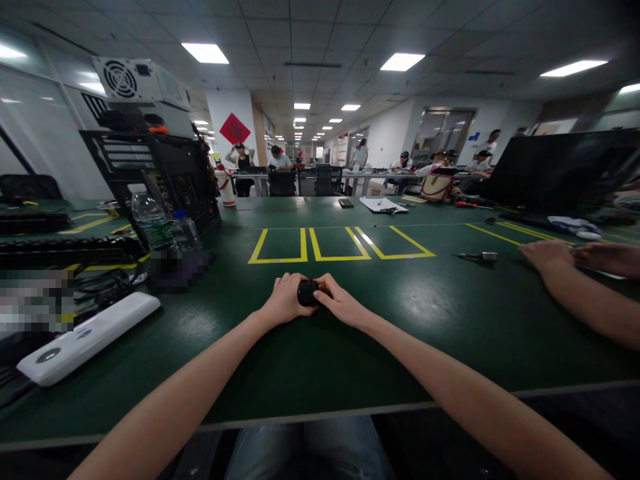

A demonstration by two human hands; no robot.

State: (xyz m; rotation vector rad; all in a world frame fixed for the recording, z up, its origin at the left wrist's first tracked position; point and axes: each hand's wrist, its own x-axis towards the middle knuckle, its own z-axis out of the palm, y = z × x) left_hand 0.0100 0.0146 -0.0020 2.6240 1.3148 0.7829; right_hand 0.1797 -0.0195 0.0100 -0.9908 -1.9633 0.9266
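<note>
Saw jeans (305, 450) below the front edge of a green table (280, 373). Found black object (307, 293), small and rounded, at the near middle of the table, between both hands. Recorded left hand (287, 297) curled around its left side, right hand (344, 303) set against its right side, thumb laid on its front. Logged grip as grasping: black object held from both sides at once. Could not tell its exact kind, nor whether resting on the tabletop or slightly raised.

Noted white device (95, 337), long, lying aslant at near left, with dark cables (113, 287) just beyond. Marked a co-worker's hands (547, 255) at far right, well apart from the held piece, and near them a slim tool (481, 257), shaft pointing left.

Observed three U-shaped yellow tape outlines (345, 258) side by side ahead of the hands, open toward the far side. Counted two plastic bottles (150, 220) at left, standing before an open computer case (170, 167) topped by a power supply unit (135, 80).

Farther off, listed a white cup (227, 189), dark phone-like slab (345, 203), clipboard (381, 204) with paper, tan bag (436, 188) and black monitor (560, 170). Beyond, saw several people (243, 158) at tables, plus a red diamond (235, 129) on a white column (220, 107).
</note>
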